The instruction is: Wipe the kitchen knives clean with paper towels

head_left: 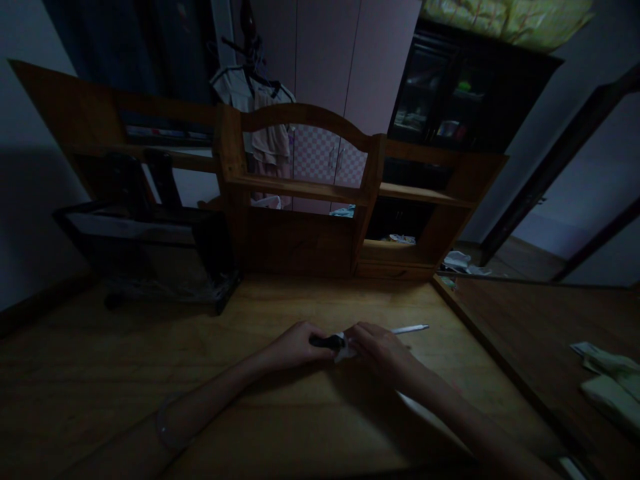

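Both my hands meet low over the wooden desk (260, 400) in dim light. My left hand (295, 345) is closed round a short black rod-like object (326, 342), perhaps a marker. My right hand (380, 345) is closed on a small white piece (345, 348), maybe tissue, pressed against the black object's end. A white pen (410, 329) lies on the desk just beyond my right hand. A thin clear bangle (167, 427) circles my left forearm.
A wooden hutch with shelves (305, 190) stands at the desk's back. A black rack (145, 233) sits at the back left. Pale folded things (607, 380) lie on the darker surface to the right. A dark cabinet (450, 100) and hanging clothes (260, 113) are behind.
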Available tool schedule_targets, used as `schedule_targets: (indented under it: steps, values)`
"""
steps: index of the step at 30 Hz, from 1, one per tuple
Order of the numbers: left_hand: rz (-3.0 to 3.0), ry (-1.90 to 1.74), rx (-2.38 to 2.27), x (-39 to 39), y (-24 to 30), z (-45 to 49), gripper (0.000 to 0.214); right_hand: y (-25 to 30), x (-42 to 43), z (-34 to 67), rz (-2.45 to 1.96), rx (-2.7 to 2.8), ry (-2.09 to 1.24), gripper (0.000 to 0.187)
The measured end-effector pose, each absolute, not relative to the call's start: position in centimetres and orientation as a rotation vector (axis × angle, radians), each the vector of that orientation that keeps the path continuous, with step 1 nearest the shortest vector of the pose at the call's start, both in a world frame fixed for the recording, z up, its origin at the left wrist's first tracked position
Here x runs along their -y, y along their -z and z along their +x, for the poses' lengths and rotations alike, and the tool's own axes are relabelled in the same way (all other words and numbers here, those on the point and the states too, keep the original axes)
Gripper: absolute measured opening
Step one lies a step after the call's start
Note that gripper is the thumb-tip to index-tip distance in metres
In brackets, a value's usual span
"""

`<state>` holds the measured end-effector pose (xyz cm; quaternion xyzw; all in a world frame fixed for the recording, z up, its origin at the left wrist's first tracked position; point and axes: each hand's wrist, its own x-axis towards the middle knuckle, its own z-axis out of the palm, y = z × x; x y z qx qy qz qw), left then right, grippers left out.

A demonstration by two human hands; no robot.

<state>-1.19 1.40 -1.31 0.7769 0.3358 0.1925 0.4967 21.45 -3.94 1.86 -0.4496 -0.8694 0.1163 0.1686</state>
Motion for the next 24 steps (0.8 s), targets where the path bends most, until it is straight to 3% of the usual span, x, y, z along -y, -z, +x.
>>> schedule_targets:
  steps: [24]
  values:
    - [1.909,-0.443,-0.812,-1.38,1.31,-1.22,0.03,-1.34,4.03,21.67,-1.257,2.449,-0.356,0.016]
